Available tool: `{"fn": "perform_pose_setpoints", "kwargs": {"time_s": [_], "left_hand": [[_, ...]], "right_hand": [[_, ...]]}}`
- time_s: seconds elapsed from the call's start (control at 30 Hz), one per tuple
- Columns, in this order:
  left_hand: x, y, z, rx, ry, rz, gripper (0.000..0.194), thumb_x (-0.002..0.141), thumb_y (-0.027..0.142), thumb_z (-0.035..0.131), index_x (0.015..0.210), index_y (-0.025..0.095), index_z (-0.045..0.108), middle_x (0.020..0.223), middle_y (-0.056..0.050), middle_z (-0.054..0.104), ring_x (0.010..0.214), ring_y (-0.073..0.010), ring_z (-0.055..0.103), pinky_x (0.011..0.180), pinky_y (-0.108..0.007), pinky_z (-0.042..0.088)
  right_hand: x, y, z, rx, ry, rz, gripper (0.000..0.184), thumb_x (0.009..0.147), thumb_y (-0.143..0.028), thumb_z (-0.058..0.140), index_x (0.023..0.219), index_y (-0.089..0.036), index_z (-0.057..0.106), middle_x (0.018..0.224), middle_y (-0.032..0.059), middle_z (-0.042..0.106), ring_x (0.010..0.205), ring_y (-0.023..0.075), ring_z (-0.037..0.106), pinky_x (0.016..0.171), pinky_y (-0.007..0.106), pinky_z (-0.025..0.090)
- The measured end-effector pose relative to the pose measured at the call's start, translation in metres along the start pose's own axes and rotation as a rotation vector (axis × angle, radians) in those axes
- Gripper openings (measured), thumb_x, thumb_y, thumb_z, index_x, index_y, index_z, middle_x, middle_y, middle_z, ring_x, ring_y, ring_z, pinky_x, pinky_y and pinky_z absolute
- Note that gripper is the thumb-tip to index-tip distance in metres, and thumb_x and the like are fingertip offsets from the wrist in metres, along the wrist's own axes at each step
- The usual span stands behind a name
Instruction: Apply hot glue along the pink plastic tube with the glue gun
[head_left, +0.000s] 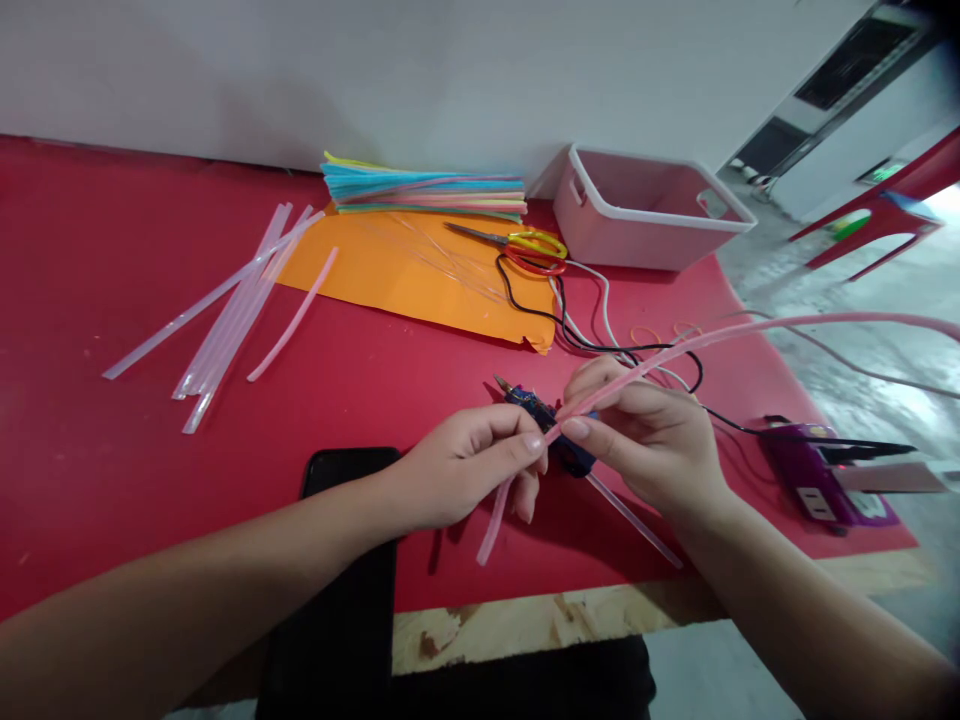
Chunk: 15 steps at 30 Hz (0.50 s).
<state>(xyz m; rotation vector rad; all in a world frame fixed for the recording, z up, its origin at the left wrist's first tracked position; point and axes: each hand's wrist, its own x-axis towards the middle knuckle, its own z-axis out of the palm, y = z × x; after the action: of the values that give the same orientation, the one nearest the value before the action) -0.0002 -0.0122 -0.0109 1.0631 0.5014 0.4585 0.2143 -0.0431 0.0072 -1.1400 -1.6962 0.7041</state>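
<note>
A long pink pipe cleaner [697, 345] runs through both hands and arcs out past the right edge. My left hand [476, 462] pinches it between thumb and fingers, and its lower end hangs below that hand. Close beside, my right hand [652, 430] also has thumb and fingers closed on the pipe cleaner. Behind and beneath the hands lies a blue glue gun [576, 458], partly hidden, its metal tip pointing up-left. A clear glue stick [634, 520] sticks out of its back end.
Several glue sticks [232, 320] and a short pink piece [294, 315] lie left. Behind are a pipe cleaner bundle [420, 188], orange sheet [405, 270], scissors [525, 245] and pink bin [637, 225]. Cables lead toward a purple power strip [810, 470]. A black phone [337, 590] lies by the front edge.
</note>
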Motion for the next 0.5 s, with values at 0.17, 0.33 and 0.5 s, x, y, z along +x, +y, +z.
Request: {"fn": "perform_pose_setpoints", "kwargs": {"time_s": [0.17,0.33,0.5], "left_hand": [[-0.001,0.003,0.000,-0.011,-0.149,-0.092,0.033,0.102,0.042,0.067,0.078,0.021,0.059,0.060,0.002,0.070,0.054,-0.0110,0.061,0.062,-0.024,0.046],[0.000,0.003,0.000,-0.052,-0.180,-0.077,0.034,0.103,0.044,0.064,0.079,0.022,0.056,0.059,0.000,0.070,0.053,-0.0119,0.053,0.059,-0.024,0.042],[0.003,0.003,0.002,-0.085,-0.168,-0.098,0.036,0.103,0.049,0.065,0.081,0.022,0.056,0.060,0.000,0.070,0.054,-0.0121,0.052,0.058,-0.024,0.039]], "right_hand": [[0.000,0.012,-0.003,0.125,0.136,0.043,0.015,0.090,-0.034,0.083,0.080,-0.025,0.077,0.079,0.0024,0.072,0.072,0.0178,0.067,0.064,0.033,0.057],[-0.005,0.031,-0.017,0.145,0.216,0.050,0.018,0.093,-0.042,0.078,0.083,-0.027,0.077,0.083,0.0035,0.071,0.075,0.0200,0.066,0.064,0.034,0.056],[-0.007,0.021,-0.024,-0.049,-0.002,-0.089,0.024,0.099,-0.049,0.072,0.103,-0.029,0.084,0.092,0.0064,0.076,0.091,0.0250,0.071,0.079,0.041,0.059]]}}
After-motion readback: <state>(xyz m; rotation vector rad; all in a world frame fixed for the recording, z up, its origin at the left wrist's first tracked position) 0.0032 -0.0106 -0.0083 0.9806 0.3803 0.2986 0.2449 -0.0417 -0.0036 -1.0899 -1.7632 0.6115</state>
